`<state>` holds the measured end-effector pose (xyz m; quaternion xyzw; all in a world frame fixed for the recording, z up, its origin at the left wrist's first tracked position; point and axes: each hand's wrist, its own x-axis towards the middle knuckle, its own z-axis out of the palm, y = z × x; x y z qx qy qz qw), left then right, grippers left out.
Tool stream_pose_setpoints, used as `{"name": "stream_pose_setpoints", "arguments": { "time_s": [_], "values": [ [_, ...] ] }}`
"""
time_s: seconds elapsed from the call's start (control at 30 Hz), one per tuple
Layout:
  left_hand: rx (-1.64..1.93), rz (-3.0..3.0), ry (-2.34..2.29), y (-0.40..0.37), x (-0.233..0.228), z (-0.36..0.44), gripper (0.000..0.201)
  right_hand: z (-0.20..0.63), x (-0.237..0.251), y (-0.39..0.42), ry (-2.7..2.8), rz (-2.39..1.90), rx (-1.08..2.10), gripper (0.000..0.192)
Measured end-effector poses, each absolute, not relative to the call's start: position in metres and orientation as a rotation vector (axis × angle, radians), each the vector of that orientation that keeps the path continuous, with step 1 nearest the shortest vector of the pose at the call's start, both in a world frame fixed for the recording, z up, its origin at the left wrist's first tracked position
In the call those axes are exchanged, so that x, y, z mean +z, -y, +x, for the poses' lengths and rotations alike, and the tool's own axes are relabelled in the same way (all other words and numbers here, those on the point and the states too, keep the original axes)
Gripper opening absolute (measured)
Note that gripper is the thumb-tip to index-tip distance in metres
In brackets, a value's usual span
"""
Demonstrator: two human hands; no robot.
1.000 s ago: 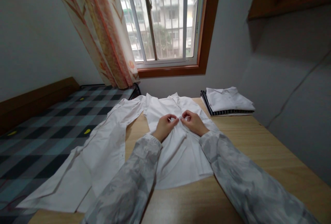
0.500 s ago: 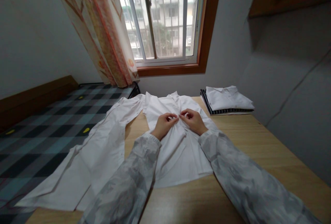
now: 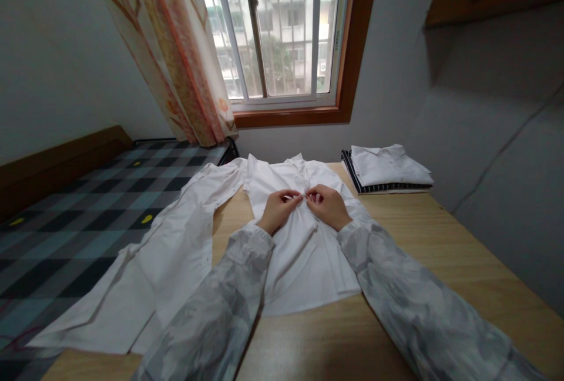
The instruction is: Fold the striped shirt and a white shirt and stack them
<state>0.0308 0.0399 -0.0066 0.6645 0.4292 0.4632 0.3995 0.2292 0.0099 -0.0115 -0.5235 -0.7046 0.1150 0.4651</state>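
A white shirt (image 3: 304,255) lies flat on the wooden table (image 3: 440,269), collar toward the window. Its long left sleeve (image 3: 176,252) trails off the table onto the bed. My left hand (image 3: 278,209) and my right hand (image 3: 326,206) meet at the shirt's front placket, just below the collar. Each hand pinches one edge of the fabric with thumb and fingers. Whatever small part sits between the fingertips is too small to make out.
A stack of folded clothes (image 3: 388,171), white on top of dark striped, sits at the table's far right corner. A bed with a checked blue-grey cover (image 3: 66,222) lies to the left. Behind are a window (image 3: 282,29) and a floral curtain (image 3: 176,46).
Both hands stay at the shirt's placket; the fingertips have drawn slightly closer together. The view has shifted a little.
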Motion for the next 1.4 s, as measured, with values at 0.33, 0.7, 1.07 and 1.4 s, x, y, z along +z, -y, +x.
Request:
{"name": "stream_pose_setpoints", "arguments": {
  "time_s": [0.33, 0.7, 1.07, 1.4],
  "values": [
    [1.194, 1.67, -1.07, -0.041, -0.008, 0.032, 0.047, 0.23, -0.02, -0.019, 1.622, -1.109, 0.475, 0.02],
    [1.219, 1.702, -0.988, -0.04, -0.006, 0.033, 0.042, 0.227, -0.02, -0.016, 1.632, -1.11, 0.4, 0.013],
    [1.152, 1.795, -1.13, -0.041, -0.011, 0.036, 0.034, 0.227, -0.017, -0.009, 1.65, -1.039, 0.359, 0.017],
    [1.18, 1.762, -1.058, -0.043, -0.011, 0.034, 0.036, 0.226, -0.017, -0.011, 1.701, -1.24, 0.242, 0.012]
  ]
}}
